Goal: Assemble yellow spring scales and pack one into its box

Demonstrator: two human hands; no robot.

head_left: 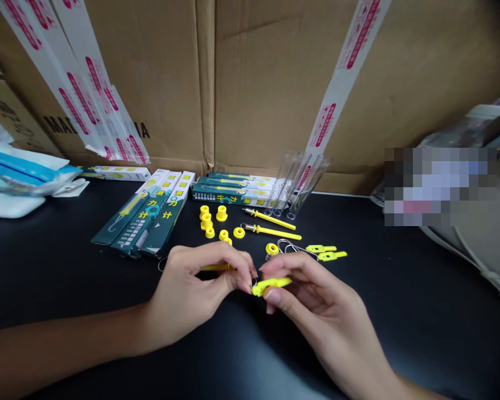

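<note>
Between thumb and fingers, my right hand (316, 305) holds a small flat yellow piece (273, 285). My left hand (204, 289) is pinched at the piece's left end, on a small dark metal ring or hook, partly hidden by the fingertips. Behind the left fingers a yellow rod (216, 267) shows in part. Just beyond the hands lie a yellow ring (271, 249), wire hooks (294, 246) and two flat yellow pieces (332, 256). Farther back are two yellow rods with metal ends (277, 232) and several yellow caps (221, 213).
Green and white boxes (166, 214) lie at the back left, with more boxes (233, 191) at the back centre. Clear tubes (300, 186) stand tilted beside them. Large cardboard (266, 83) rises behind. Blue-white packaging (20, 172) is at left, a grey bag (475, 239) at right.
</note>
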